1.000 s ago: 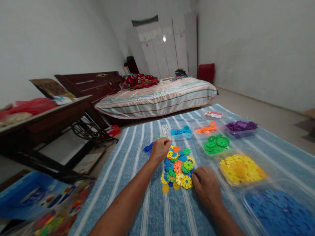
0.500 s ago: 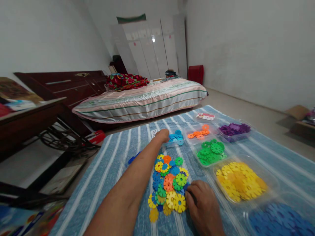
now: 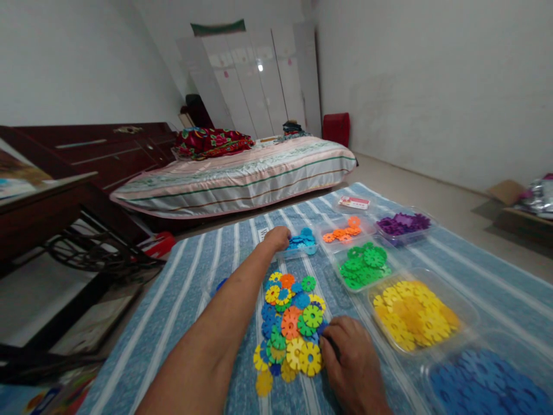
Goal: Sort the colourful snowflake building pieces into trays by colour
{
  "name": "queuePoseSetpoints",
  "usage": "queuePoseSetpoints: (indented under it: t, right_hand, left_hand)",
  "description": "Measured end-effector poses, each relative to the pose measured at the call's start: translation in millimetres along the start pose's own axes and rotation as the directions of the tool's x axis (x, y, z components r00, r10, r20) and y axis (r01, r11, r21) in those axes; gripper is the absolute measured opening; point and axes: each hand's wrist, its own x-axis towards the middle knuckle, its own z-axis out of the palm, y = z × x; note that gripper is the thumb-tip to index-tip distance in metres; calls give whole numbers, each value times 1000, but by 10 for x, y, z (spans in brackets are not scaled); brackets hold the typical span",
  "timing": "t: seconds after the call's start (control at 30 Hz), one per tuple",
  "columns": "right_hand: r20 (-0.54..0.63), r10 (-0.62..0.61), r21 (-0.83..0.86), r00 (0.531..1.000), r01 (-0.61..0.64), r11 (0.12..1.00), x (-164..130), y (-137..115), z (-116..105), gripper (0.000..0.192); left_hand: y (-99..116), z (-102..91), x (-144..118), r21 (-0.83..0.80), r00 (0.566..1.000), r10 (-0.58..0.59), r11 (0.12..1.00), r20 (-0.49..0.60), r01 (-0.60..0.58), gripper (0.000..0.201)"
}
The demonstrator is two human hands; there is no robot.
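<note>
Head view: the left hand reaches far, fingers curled at the near-left rim of the light-blue tray; whether it grips a piece I cannot tell. The right hand pinches at the mixed pile, just left of it

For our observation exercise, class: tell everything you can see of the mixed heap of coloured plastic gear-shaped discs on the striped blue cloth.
The mixed heap of coloured plastic gear-shaped discs lies on the striped blue cloth. Flat, notched rounds in yellow, blue, green and orange overlap loosely, with a few yellow ones strayed at the near edge. The right hand touches its right edge; the left forearm passes along its left side.
</note>
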Motion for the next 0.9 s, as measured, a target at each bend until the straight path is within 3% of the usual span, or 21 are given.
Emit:
queuePoseSetpoints:
  t: [0.27, 0.37, 0.5, 0.7, 0.8, 0.9]
  right_hand:
    - [16, 7, 9, 1000, -8, 1000, 7, -26, -28, 13]
    - [21, 16, 6, 1000, -16, 1000, 10, -28, -31, 13]
    - [21, 12, 11, 1000, -12, 1000, 12, -14, -27, 14]
    - [54, 49, -16, 997, -48, 999, 63, 1, -43, 13]
    - [61, 78, -53, 995, -75, 996, 101, -16, -60, 12]
    - [70, 104, -80, 992, -99, 992, 138, -34, -70, 12]
  left_hand:
    - [-111, -122, -57, -348, 979, -140, 934, -146, 82, 15]
    - [-138, -189, -187, -551, 969, -209, 828, -130, 104, 18]
    - [-135, -265, -469, -746, 975, -212, 659, -66, 93, 26]
    - [106, -230, -887, -861, 994, -102, 500, 50, 94, 22]
    - [407, -123, -1093, -879, 992, 37, 469, 120, 89, 20]
    - [802, -6, -1310, -883, 957, 228, 466, 177, 52, 19]
